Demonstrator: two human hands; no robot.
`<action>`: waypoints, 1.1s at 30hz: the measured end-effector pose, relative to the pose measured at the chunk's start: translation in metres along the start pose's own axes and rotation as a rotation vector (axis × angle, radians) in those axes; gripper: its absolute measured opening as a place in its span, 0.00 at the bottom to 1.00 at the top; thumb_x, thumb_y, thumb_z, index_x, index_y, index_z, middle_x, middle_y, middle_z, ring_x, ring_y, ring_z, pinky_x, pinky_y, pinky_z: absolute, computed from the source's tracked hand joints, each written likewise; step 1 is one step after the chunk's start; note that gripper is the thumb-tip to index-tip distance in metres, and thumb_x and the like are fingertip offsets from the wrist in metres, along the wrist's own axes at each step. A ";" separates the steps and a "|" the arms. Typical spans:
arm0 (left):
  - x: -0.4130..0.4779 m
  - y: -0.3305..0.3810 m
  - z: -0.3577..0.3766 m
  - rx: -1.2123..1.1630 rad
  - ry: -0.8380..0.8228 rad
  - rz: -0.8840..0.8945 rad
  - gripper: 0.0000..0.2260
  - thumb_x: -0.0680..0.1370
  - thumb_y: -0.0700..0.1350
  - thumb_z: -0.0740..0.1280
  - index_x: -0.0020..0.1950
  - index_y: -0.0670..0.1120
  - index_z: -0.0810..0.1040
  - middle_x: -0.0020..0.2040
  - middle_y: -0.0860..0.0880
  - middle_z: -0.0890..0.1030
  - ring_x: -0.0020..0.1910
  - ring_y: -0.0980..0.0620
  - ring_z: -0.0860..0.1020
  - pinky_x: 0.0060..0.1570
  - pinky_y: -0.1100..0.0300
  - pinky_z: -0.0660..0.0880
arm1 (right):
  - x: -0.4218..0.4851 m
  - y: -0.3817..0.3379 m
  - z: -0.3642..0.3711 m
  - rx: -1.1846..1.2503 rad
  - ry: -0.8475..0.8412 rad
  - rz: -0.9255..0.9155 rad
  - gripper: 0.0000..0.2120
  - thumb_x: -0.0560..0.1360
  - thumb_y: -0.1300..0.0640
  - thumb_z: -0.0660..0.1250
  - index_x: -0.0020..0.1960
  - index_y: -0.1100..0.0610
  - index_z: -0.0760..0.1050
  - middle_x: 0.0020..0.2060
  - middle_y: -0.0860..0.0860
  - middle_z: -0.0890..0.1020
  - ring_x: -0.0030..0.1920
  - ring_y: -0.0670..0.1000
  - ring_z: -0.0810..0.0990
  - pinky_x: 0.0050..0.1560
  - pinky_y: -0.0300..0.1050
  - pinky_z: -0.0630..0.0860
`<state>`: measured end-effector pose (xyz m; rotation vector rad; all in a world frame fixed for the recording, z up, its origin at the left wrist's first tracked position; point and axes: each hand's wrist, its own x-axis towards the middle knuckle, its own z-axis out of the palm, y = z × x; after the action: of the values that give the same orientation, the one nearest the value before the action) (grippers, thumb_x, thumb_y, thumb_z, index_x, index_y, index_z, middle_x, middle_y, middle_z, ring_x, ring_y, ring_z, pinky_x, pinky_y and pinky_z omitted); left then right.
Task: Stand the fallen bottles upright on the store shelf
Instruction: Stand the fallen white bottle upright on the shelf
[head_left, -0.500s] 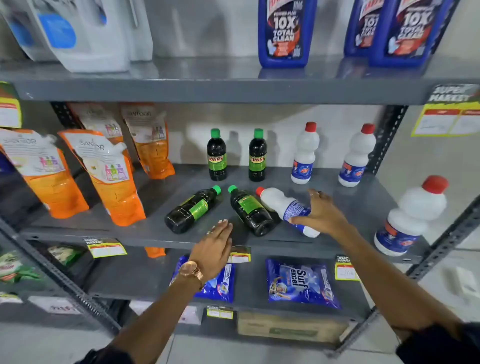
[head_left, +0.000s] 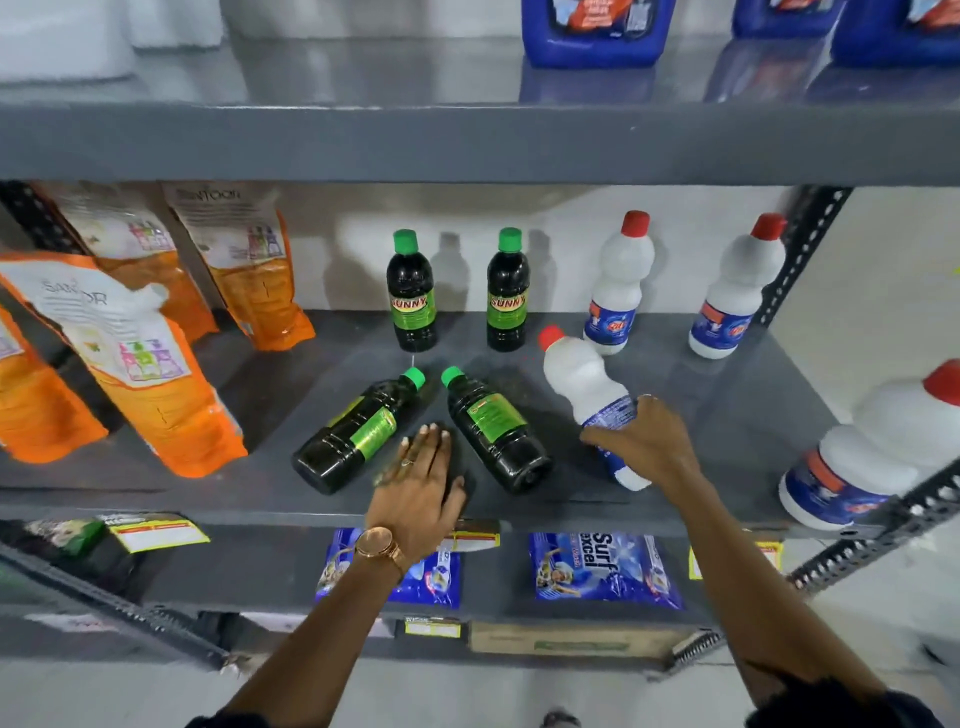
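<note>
Two dark bottles with green caps lie on their sides on the grey middle shelf (head_left: 727, 395): the left fallen one (head_left: 358, 431) and the right fallen one (head_left: 493, 431). My left hand (head_left: 421, 483) rests flat and open on the shelf between them, touching neither clearly. A white bottle with a red cap (head_left: 579, 382) is tilted, cap raised toward the back left. My right hand (head_left: 639, 441) grips its lower blue-labelled part. Behind stand two upright dark bottles (head_left: 410, 291) (head_left: 508, 291) and two upright white bottles (head_left: 621, 286) (head_left: 737, 291).
Orange refill pouches (head_left: 145, 364) lean at the shelf's left. A larger white bottle (head_left: 872, 457) stands at the right front edge by the perforated post (head_left: 800, 244). Blue jugs (head_left: 592, 31) sit on the shelf above, detergent packets (head_left: 602, 566) on the one below.
My right hand has closed on the white bottle and raised its cap end off the shelf. My left hand has slid forward between the two fallen dark bottles. The camera has moved closer.
</note>
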<state>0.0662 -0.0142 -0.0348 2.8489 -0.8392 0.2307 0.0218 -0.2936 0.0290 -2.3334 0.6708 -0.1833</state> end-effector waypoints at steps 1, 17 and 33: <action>-0.003 0.000 -0.001 0.007 0.004 0.005 0.28 0.77 0.55 0.48 0.72 0.39 0.57 0.72 0.40 0.63 0.72 0.45 0.58 0.72 0.50 0.52 | -0.003 0.001 0.002 0.072 0.062 -0.018 0.21 0.61 0.46 0.78 0.42 0.57 0.72 0.38 0.53 0.79 0.38 0.54 0.78 0.36 0.44 0.69; -0.002 0.004 -0.006 -0.034 0.055 -0.023 0.27 0.76 0.54 0.52 0.70 0.40 0.63 0.71 0.41 0.67 0.70 0.44 0.63 0.68 0.45 0.61 | -0.008 0.019 0.031 0.609 0.296 -0.125 0.39 0.65 0.62 0.78 0.70 0.57 0.62 0.59 0.49 0.74 0.58 0.49 0.74 0.55 0.34 0.75; -0.003 0.002 -0.004 -0.033 0.054 -0.011 0.27 0.76 0.55 0.50 0.71 0.40 0.62 0.71 0.40 0.66 0.70 0.44 0.62 0.70 0.47 0.56 | -0.015 0.028 0.039 0.518 0.326 -0.048 0.37 0.64 0.58 0.79 0.69 0.56 0.66 0.62 0.53 0.77 0.57 0.50 0.76 0.56 0.42 0.75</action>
<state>0.0619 -0.0134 -0.0312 2.8027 -0.8096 0.2878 0.0097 -0.2809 -0.0175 -1.8337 0.6308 -0.6859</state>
